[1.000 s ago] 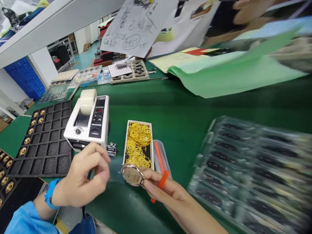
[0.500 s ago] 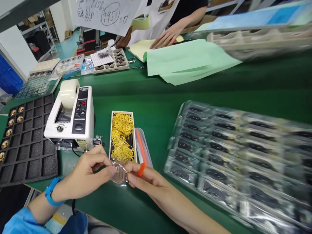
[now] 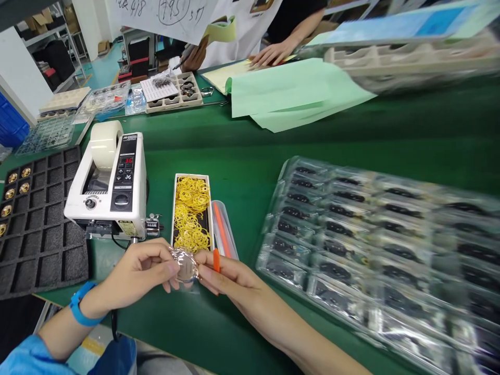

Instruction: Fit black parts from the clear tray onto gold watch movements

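Note:
A round rose-gold watch case (image 3: pixel 185 265) is pinched between both my hands just above the green table. My left hand (image 3: pixel 136 273) closes thumb and fingers on its left edge. My right hand (image 3: pixel 226 276) grips its right edge and also has an orange stick (image 3: pixel 216 259) tucked between the fingers. Directly behind the hands lies a narrow white box of yellow rubber bands (image 3: pixel 191 211), with a clear tube of orange sticks (image 3: pixel 222 229) beside it.
A white tape dispenser (image 3: pixel 109 182) stands at the left, next to a black foam tray (image 3: pixel 39 219) holding gold parts. A clear blister tray of dark parts (image 3: pixel 375 234) fills the right. Green paper sheets (image 3: pixel 292 94) and another person's hands (image 3: pixel 269 52) lie at the far side.
My left hand came in from the dispenser and closed on the watch case, which the right hand first held alone. The view swung left and both hands shifted slightly left.

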The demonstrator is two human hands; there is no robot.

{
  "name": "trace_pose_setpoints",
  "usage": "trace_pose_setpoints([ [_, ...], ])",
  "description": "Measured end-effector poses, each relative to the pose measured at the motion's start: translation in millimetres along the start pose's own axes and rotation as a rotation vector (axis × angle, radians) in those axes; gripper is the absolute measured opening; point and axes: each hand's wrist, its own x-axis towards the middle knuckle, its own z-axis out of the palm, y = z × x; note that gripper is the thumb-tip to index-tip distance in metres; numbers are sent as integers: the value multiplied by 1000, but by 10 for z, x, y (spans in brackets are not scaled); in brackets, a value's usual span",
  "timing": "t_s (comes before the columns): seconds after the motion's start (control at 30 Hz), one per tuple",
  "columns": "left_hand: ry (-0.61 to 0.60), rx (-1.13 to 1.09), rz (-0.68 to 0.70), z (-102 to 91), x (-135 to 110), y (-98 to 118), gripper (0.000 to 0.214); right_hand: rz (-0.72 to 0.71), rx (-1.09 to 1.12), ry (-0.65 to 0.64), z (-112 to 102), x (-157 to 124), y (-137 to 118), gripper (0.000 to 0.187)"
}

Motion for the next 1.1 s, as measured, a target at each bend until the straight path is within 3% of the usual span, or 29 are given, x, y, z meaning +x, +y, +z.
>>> trace_pose_setpoints([
  [0.2, 19, 8, 9, -9, 10, -3, 38, -51, -121, 134, 29, 12, -32, 35],
  [0.37, 53, 28, 52, -4, 17, 2, 37, -218, -402, 439, 91, -30, 5, 16],
  [0.43, 49, 46, 58, 3, 14, 0, 37, -316, -483, 503, 112, -38, 22, 14],
  [0.57, 49, 152, 111, 18, 0, -21, 35, -412, -540, 513, 138, -36, 9, 14],
  [0.8, 65, 400, 201, 6, -5, -48, 34, -312, -512, 514, 125, -35, 3, 15],
  [1.1, 57, 540, 303, 19, -36, -71, 22, -255, -465, 495, 115, -3, -20, 18],
])
